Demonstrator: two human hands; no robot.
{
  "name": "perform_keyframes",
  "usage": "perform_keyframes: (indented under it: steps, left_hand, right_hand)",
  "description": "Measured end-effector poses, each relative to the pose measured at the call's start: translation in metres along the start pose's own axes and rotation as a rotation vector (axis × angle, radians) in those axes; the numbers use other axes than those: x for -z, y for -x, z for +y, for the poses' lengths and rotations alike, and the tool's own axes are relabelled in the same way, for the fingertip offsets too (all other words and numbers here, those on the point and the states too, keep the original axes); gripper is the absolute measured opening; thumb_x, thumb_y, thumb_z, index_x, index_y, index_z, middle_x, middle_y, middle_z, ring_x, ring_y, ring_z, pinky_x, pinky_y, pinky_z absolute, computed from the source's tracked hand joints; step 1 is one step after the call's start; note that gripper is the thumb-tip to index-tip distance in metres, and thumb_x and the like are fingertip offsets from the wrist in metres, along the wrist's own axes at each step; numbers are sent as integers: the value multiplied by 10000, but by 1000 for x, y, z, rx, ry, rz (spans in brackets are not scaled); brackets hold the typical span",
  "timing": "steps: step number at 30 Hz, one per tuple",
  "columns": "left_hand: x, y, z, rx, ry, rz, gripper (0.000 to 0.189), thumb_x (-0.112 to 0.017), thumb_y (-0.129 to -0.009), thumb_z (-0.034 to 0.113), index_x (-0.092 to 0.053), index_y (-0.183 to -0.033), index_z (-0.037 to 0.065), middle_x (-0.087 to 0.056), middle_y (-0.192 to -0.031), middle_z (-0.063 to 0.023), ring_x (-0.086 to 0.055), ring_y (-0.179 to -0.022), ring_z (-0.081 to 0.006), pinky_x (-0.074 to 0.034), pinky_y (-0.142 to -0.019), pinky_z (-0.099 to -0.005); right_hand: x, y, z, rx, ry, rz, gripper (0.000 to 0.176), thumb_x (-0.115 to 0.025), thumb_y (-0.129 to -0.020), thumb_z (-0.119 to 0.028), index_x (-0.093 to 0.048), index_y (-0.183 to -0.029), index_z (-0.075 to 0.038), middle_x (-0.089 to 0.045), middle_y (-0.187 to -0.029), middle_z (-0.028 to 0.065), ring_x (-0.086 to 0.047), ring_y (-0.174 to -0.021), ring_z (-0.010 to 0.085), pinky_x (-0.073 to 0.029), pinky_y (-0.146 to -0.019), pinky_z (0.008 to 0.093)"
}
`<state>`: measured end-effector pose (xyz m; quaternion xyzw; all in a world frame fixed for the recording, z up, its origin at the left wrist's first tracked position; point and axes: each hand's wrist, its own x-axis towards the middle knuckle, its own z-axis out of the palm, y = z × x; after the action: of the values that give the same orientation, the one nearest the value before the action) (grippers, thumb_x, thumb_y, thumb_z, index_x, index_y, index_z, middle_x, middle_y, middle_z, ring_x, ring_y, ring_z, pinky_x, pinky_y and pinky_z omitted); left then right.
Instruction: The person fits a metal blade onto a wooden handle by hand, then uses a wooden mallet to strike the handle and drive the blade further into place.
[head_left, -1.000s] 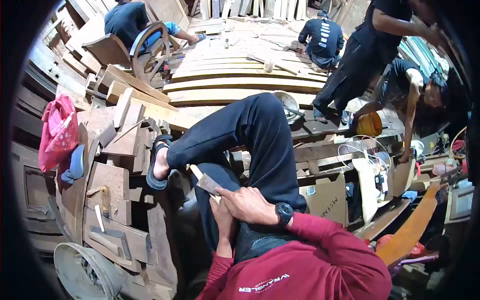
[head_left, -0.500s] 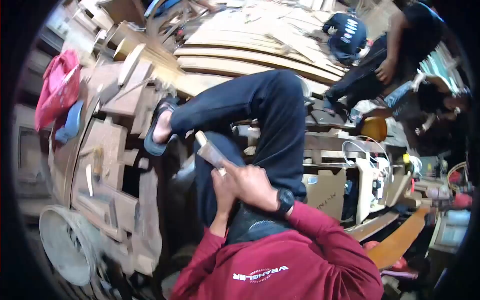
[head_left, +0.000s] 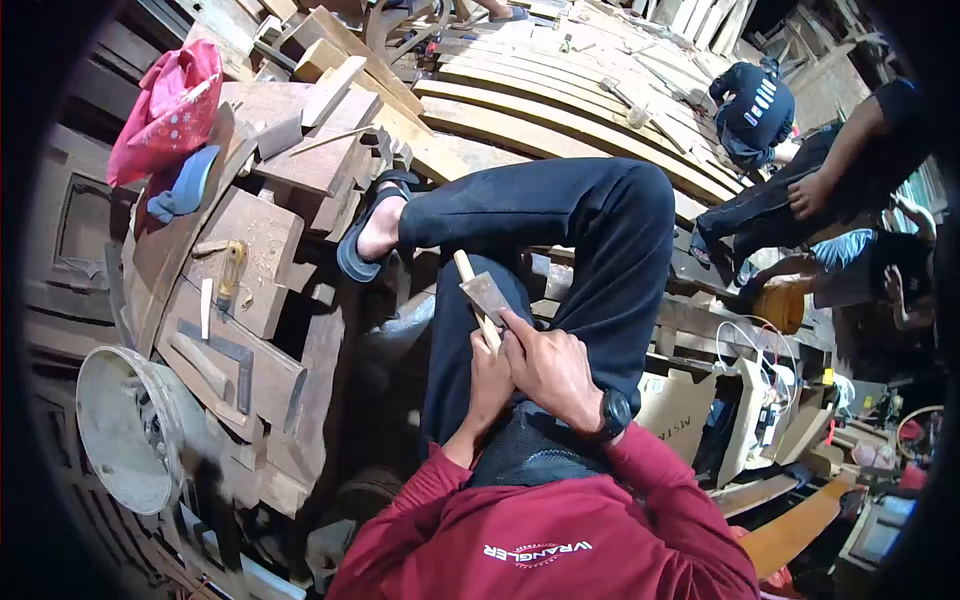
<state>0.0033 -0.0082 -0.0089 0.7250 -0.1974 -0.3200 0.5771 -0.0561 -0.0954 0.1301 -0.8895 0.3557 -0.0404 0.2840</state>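
A thin light wooden stick slants over my lap, and my left hand is closed round its lower end. Across the stick lies a flat grey metal blade. My right hand grips the blade's near end, with a finger stretched along it. Both hands are close together above my dark trousers. The rest of the blade under my right hand is hidden.
At left are a workbench with a chisel and a metal square, a pink bag and a white bucket. Long planks lie ahead. Several people are at the upper right.
The view has shifted, so the scene sits further right and looks sharper. The blade now lies lower along the stick, with more of the stick's far end showing.
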Motion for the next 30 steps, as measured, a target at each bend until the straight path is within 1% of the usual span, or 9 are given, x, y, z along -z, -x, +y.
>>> perform_keyframes:
  steps: [3,4,7,15,19,20,23,27,30]
  left_hand:
    - [1,0,-12,144,73,-52,461,-725,-951,176,-429,-1244,-22,-601,-1072,-143,-636,-985,-231,-515,-825,-376]
    - [-2,2,-15,17,79,-51,432,-696,-971,177,-426,-1252,-10,-605,-1084,-148,-637,-987,-227,-515,-834,-385]
    - [4,5,3,-122,-62,-47,409,-575,-1035,281,-424,-1249,-33,-656,-1102,-298,-677,-1039,-431,-522,-834,-486]
    - [2,5,-1,0,12,-63,436,-580,-1033,288,-415,-1260,-45,-662,-1097,-293,-683,-1058,-393,-516,-854,-455]
    - [5,4,7,-46,-29,-64,455,-592,-1027,310,-417,-1248,-48,-660,-1087,-294,-686,-1047,-390,-520,-830,-454]
    - [2,2,-1,-58,133,-65,460,-598,-1025,316,-420,-1248,-44,-660,-1085,-284,-687,-1033,-379,-522,-825,-462]
    - [3,3,6,48,14,-57,464,-607,-1020,314,-418,-1247,-44,-654,-1084,-290,-686,-1015,-403,-524,-825,-472]
    - [8,8,12,-78,4,-117,475,-627,-1003,290,-394,-1249,-43,-645,-1081,-303,-685,-1007,-437,-526,-815,-489]
    - [10,7,17,-184,-91,-97,421,-594,-1023,278,-402,-1227,-35,-646,-1080,-258,-686,-1008,-337,-533,-818,-446]
  right_hand:
    - [3,2,-4,-26,-11,-25,367,-588,-963,-256,-687,-1279,-98,-674,-716,269,-686,-670,444,-556,-665,546]
    - [-2,1,-1,-16,-32,-10,382,-585,-961,-256,-674,-1296,-97,-674,-719,270,-684,-671,448,-557,-672,549]
    - [-13,-10,3,-6,-47,3,401,-582,-956,-250,-657,-1319,-97,-675,-723,271,-682,-674,454,-558,-683,554]
    - [-8,-1,3,0,-14,-38,402,-572,-964,-243,-647,-1328,-90,-672,-721,276,-682,-671,455,-555,-684,553]
    - [-11,-17,3,12,-6,-20,395,-584,-968,-260,-657,-1312,-78,-667,-703,265,-685,-658,441,-556,-666,543]
    - [-5,-14,-1,11,24,-20,397,-588,-963,-258,-659,-1308,-74,-667,-705,264,-686,-653,431,-555,-661,544]
    - [12,-4,-10,20,-2,-73,395,-591,-951,-247,-666,-1295,-68,-669,-716,274,-682,-654,444,-556,-660,537]
    - [-9,-14,0,46,13,-44,431,-588,-947,-238,-632,-1339,-64,-663,-698,269,-680,-647,444,-555,-653,537]
    - [-12,-22,0,87,34,-25,481,-590,-940,-238,-585,-1388,-62,-655,-672,260,-676,-628,441,-552,-645,543]
